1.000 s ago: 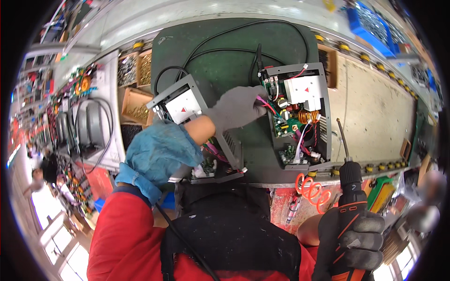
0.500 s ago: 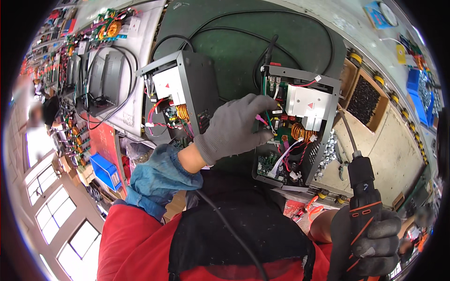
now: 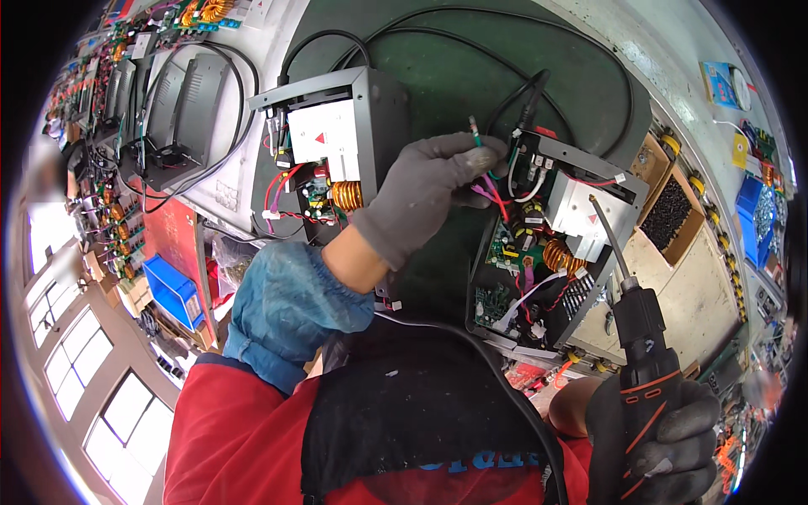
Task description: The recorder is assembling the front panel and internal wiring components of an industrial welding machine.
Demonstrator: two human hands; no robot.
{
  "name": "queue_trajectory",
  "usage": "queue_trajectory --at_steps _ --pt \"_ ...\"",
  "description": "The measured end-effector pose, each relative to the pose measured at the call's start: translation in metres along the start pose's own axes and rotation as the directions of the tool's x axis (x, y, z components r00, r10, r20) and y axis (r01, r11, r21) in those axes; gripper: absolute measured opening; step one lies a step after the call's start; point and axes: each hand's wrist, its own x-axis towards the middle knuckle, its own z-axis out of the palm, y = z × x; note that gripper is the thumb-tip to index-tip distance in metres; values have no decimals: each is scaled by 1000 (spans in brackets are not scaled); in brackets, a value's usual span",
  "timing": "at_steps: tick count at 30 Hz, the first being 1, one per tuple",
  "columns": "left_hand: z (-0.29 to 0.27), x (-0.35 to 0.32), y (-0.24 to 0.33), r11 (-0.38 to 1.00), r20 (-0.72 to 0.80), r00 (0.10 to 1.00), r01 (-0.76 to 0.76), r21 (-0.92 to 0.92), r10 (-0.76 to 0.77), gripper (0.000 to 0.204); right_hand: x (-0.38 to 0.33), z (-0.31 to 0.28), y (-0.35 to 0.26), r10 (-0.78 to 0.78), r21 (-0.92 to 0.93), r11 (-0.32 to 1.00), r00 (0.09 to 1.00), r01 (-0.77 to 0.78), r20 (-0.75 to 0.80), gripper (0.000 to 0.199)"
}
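My left hand (image 3: 425, 189), in a grey glove, pinches a green wire (image 3: 475, 130) whose end sticks up above the thumb and forefinger. Purple and red wires (image 3: 502, 207) hang beside those fingertips. Just right of the hand lies an open dark metal case (image 3: 579, 158) with a silver heat sink (image 3: 576, 210), a copper coil (image 3: 559, 255) and green circuit boards inside. In a dark glove, my right hand (image 3: 677, 433) grips a black power screwdriver with orange lines (image 3: 641, 328). Its long bit points up at the case's right side; whether it touches is unclear.
A second open case (image 3: 383, 118) stands left on the dark green mat (image 3: 446, 71), with black cables (image 3: 497, 52) curving behind. Right are a wooden box of black screws (image 3: 667, 210) and a blue bin (image 3: 752, 202). Left are a blue crate (image 3: 172, 290) and metal panels (image 3: 187, 105).
My left hand has drawn the green wire up and out of the right case. The case now sits more tilted in view. The screwdriver's bit has shifted left toward the heat sink.
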Motion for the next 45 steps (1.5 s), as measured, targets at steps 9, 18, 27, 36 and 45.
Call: queue_trajectory --at_steps 9,18,27,36,45 --pt "2 10 -21 996 -149 986 -63 65 73 18 -14 15 8 125 -150 979 988 -137 -89 27" --pt "7 6 -24 573 -186 930 -31 819 317 6 -25 25 44 -42 -101 995 974 19 -225 32" --pt "16 16 -6 125 -92 976 68 990 197 9 -23 27 52 -33 -222 975 986 -4 -162 33" --pt "17 23 -12 335 -41 976 -35 941 216 11 -22 36 54 81 -148 984 992 -95 -97 26" --pt "12 19 -15 296 64 964 -142 945 258 11 -19 44 54 227 -98 969 974 -226 9 24"
